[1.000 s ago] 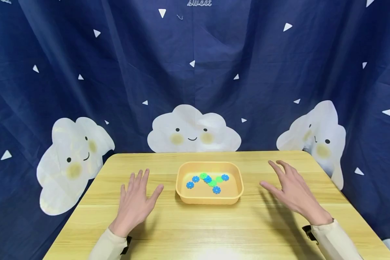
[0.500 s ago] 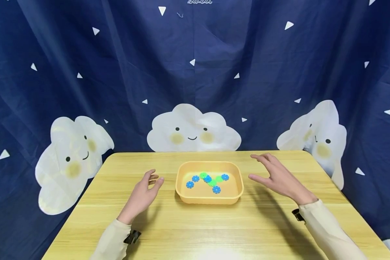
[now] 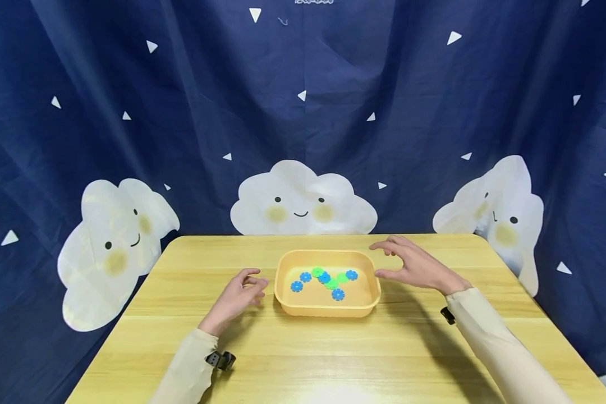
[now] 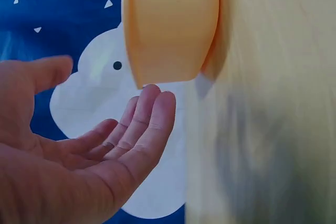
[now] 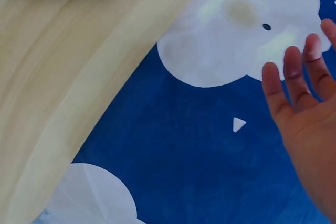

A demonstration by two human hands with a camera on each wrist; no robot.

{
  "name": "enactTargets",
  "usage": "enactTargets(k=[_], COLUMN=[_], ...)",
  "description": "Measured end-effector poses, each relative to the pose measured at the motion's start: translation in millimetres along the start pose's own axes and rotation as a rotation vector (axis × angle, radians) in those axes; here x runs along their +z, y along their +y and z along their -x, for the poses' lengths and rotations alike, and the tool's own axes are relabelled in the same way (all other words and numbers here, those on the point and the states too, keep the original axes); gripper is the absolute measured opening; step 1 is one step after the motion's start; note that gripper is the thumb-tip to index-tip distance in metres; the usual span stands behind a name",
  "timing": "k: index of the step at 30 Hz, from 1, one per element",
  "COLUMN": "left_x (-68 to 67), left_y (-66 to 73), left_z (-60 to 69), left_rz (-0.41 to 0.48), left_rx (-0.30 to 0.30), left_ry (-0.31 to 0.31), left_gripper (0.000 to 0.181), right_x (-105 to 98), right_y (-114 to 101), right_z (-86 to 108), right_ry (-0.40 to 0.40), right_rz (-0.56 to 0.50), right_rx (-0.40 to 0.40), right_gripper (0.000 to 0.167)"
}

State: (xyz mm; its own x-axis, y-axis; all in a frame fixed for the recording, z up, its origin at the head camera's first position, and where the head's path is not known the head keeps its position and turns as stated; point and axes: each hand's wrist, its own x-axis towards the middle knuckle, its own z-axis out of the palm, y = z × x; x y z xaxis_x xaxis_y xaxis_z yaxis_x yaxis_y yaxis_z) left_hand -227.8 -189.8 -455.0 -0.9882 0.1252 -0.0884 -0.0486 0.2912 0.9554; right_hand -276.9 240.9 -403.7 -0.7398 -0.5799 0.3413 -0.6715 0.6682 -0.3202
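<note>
A shallow yellow-orange plastic tray (image 3: 328, 311) sits on the table, with several blue and green notched discs lying flat inside it. One blue disc (image 3: 338, 294) is near the tray's front; a green disc (image 3: 317, 272) lies toward its back. My left hand (image 3: 237, 294) hovers just left of the tray, fingers loosely bent, holding nothing. In the left wrist view its fingertips (image 4: 164, 103) appear close by the tray's end wall (image 4: 170, 35); I cannot tell if they touch. At the tray's right rim is my right hand (image 3: 414, 264), thumb and fingers spread apart, holding nothing.
The light wooden table (image 3: 303, 348) reaches back to a dark blue curtain (image 3: 303, 112) printed with white clouds and triangles. A black wrist strap (image 3: 221, 360) shows at the left sleeve, and a similar black piece (image 3: 448, 315) at the right sleeve.
Both hands have moved inward toward the tray, the left one rightward and the right one leftward. The left fingers have gone from spread to loosely bent. Tray and discs stay put.
</note>
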Motion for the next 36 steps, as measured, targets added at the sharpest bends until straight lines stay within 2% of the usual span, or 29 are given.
enactTargets(k=[5,9,13,18,23,31,36], left_x=[6.0,12.6,17.9,22.0,23.1,22.4,22.3], left_y=[-10.4,-15.7,-19.3,-23.2,-24.7,-27.0,-26.3], left_z=[-4.3,-5.1,-5.7,-6.8,-9.4,-11.8,-11.2], left_rz=[0.102,0.183,0.239,0.283,0.298,0.307,0.316], left_rx=[-0.036,-0.074,-0.086,-0.101,-0.117,-0.112,-0.110], left_ry=[-0.104,-0.173,-0.222,-0.226,-0.219,-0.230,-0.238], left_gripper=[0.064,0.065,0.064,0.065,0.062,0.058,0.057], right_x=[4,9,16,24,32,48,55], right_y=[3,1,0,-2,-6,-7,-7], right_z=[-10.9,-20.5,-29.0,-36.1,-43.8,-54.9,-58.3], right_ry=[-0.068,-0.099,-0.144,-0.246,-0.310,-0.463,-0.516], right_rz=[-0.004,-0.016,-0.034,-0.042,-0.020,-0.111,-0.119], right_rx=[-0.023,-0.086,-0.136,-0.159,-0.169,-0.110,-0.086], right_gripper=[0.051,0.050,0.047,0.041,0.038,0.039,0.039])
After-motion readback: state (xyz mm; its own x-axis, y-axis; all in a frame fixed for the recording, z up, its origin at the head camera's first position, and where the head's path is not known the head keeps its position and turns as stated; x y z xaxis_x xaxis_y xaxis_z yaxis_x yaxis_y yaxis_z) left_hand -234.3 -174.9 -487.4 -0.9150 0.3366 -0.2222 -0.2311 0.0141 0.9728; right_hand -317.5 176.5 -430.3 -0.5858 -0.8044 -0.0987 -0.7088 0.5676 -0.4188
